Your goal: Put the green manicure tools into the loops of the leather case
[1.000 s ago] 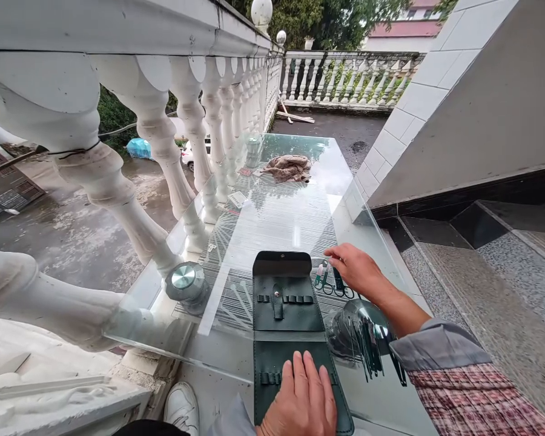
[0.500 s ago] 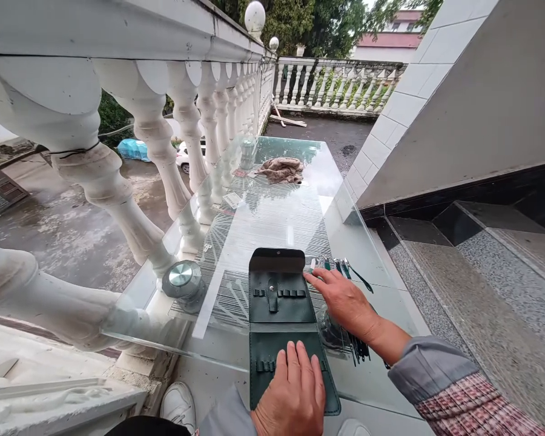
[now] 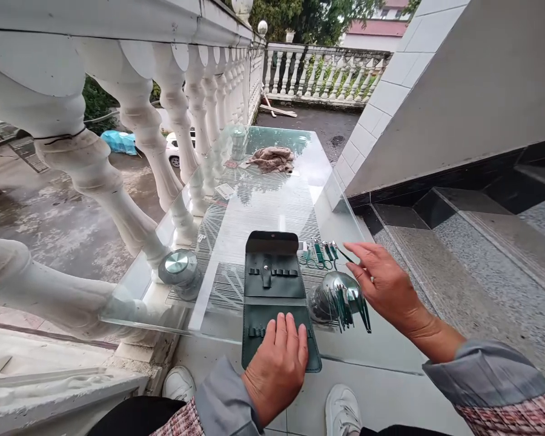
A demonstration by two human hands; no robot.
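Note:
A dark green manicure case (image 3: 279, 315) lies unfolded on the glass table, showing rows of black elastic loops and a snapped strap. My left hand (image 3: 279, 366) rests flat on its near panel, fingers stretched out. To the right, my right hand (image 3: 386, 281) has its thumb and forefinger apart around the end of a slim green-handled tool (image 3: 344, 252); whether they touch it I cannot tell. Beside that tool lie nail clippers (image 3: 318, 249) and small scissors (image 3: 306, 259). Several thin green-handled tools (image 3: 345, 309) lie over a round metal table fitting (image 3: 335, 283).
The glass table (image 3: 272, 206) carries a crumpled brown cloth (image 3: 271, 160) and a small white card (image 3: 224, 191) farther off. Another metal fitting (image 3: 179, 266) stands at its left. A white balustrade (image 3: 131, 139) runs along the left, stone steps (image 3: 472, 242) on the right.
My right hand has moved right, from beside the case's upper panel to the slim tool at the end of the row. My left hand stays on the case. The view has shifted slightly.

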